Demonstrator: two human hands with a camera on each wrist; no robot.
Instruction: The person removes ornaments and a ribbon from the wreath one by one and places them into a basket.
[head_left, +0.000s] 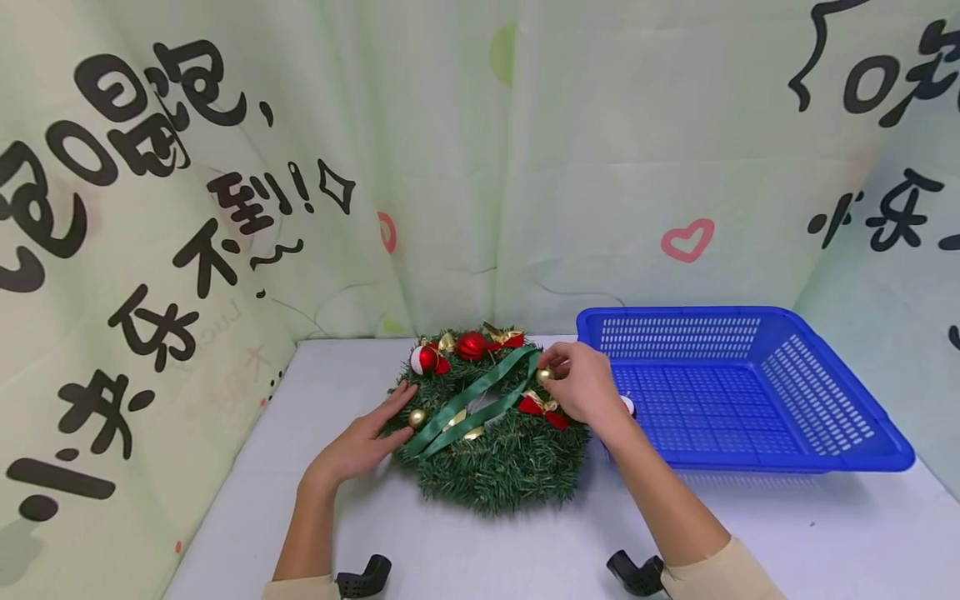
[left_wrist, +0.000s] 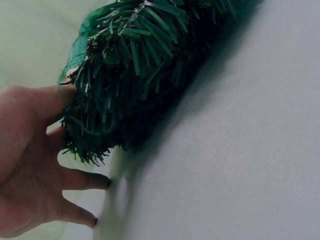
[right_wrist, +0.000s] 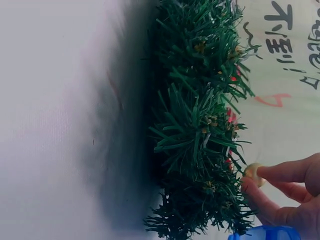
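A green artificial wreath [head_left: 495, 475] lies on the white table, dressed with red baubles [head_left: 472, 345], red-and-gold bows [head_left: 543, 408] and a looped green ribbon [head_left: 467, 398]. My right hand [head_left: 581, 379] pinches a small gold bauble [right_wrist: 254, 174] between thumb and fingertips at the wreath's right side. On the left side, my left hand [head_left: 367, 442] rests against the wreath with its fingers spread. Another gold bauble [head_left: 417, 418] sits between that hand's thumb and fingers, without being gripped. The left wrist view shows the fingers [left_wrist: 85, 179] reaching along the wreath's outer edge.
A blue plastic basket [head_left: 738, 460] stands right of the wreath, close behind my right forearm. Two black wrist devices [head_left: 364, 577] show near the front edge. Pale printed curtains [head_left: 450, 167] hang behind and beside the table.
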